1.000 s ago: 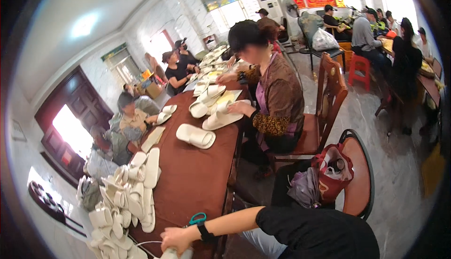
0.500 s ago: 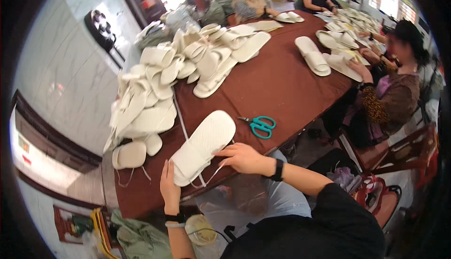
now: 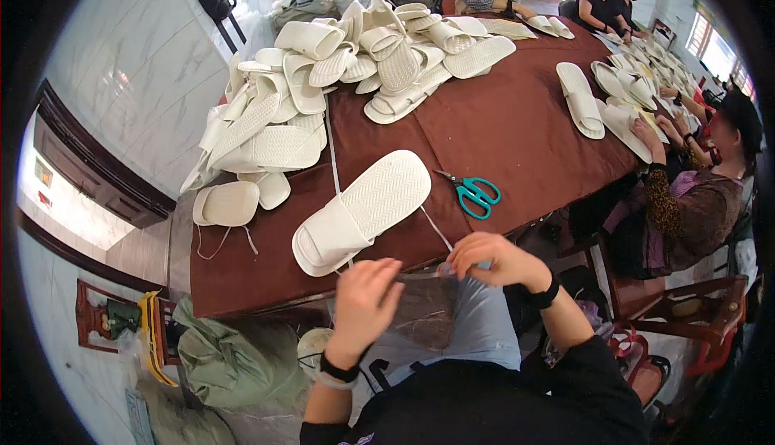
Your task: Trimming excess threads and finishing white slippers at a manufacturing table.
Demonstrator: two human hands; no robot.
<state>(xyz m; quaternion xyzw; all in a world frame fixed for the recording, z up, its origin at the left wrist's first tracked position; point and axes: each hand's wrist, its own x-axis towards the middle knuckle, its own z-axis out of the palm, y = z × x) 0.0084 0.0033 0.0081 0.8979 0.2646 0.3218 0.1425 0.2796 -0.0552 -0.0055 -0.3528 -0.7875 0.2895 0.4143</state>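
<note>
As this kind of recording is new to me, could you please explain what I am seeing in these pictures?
Of course. There is no machine here: you see a person's own bare hands, the left hand and the right hand. All the pictures come from a wide fisheye camera on that person's head, looking down, so straight edges bend.

On the brown-covered table lie a single off-white slipper, teal-handled scissors and a pile of similar slippers. A thin white cord runs from beside the single slipper toward the right hand. Both hands are near the table's edge; I cannot tell whether either holds anything.
</note>
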